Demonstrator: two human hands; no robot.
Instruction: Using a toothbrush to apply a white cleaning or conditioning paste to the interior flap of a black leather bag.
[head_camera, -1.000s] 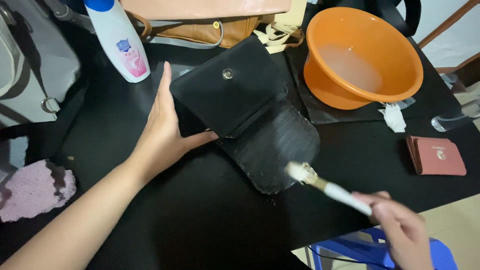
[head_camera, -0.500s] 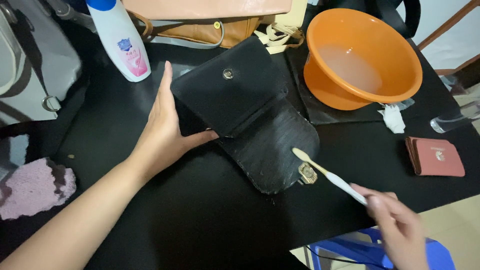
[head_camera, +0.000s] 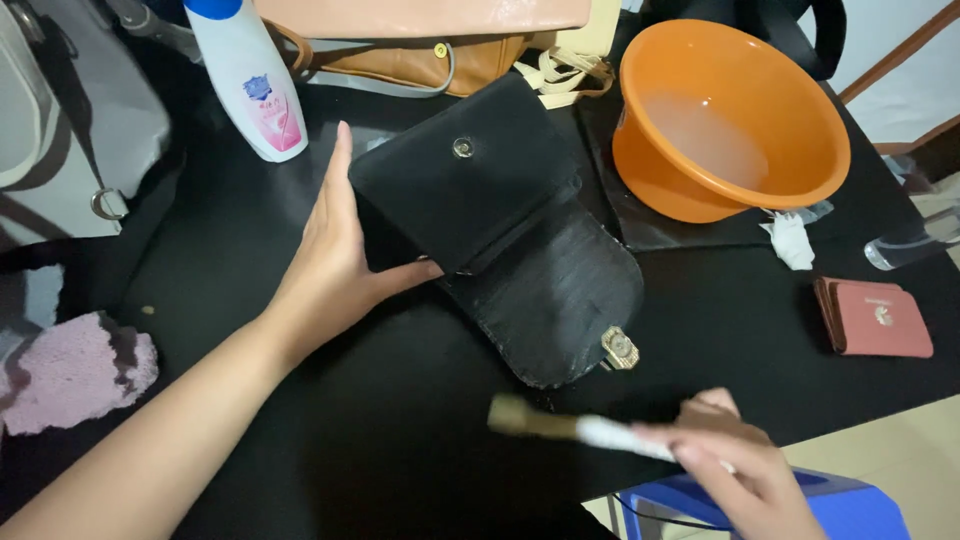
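**Black bag pinned down, brush held just off its flap**

Black handbag (head_camera: 510, 230) lies open on the black tabletop (head_camera: 330, 440), approx. mid-frame, flap folded down toward the person w/ a gold clasp (head_camera: 619, 347) at its lower edge. Left hand (head_camera: 335, 265) rests flat against the bag's left side, fingers stretched out, thumb tucked under the bag's edge; it presses, doesn't grip. Right hand (head_camera: 740, 465) at bottom right is closed round the white handle of a toothbrush (head_camera: 570, 425); the bristle end is blurred, hovering over bare tabletop just below the flap, not touching it.

Behind the bag: white lotion bottle (head_camera: 250, 80) w/ pink label, tan leather bag (head_camera: 420, 50). Right of it: orange basin (head_camera: 730, 120) w/ cloudy water, crumpled white tissue (head_camera: 790, 240), small red wallet (head_camera: 875, 318). Far left: pink knitted cloth (head_camera: 70, 370).
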